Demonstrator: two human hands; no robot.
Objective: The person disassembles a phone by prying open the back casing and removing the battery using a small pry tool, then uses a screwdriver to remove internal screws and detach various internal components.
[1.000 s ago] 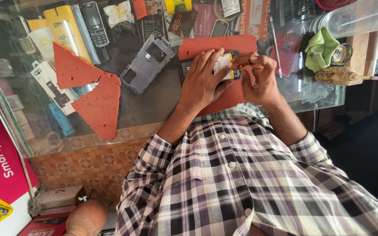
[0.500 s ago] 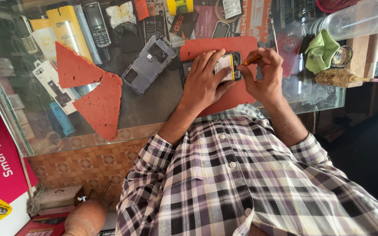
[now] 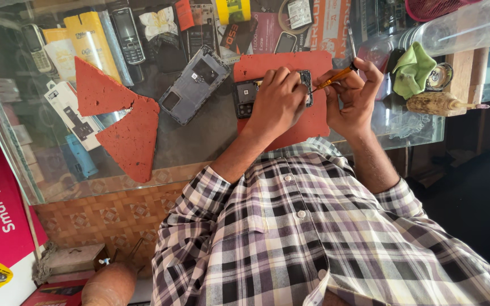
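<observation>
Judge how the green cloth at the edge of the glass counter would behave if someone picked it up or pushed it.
The green cloth lies crumpled in soft folds, so it would probably flop and hang limp when lifted. It looks thin, likely light. Pushed across the glass counter, it would probably bunch up, not roll.

**Bright daylight, glare on glass**

Strong, even daylight fills the scene. The glass counter [image 3: 199, 141] throws back pale reflections (strongest at its right end), veiling the goods beneath. The shirt [image 3: 313, 238] is sharp and softly shaded in its folds. The lower right corner falls dark. Edges bend slightly outward.
</observation>
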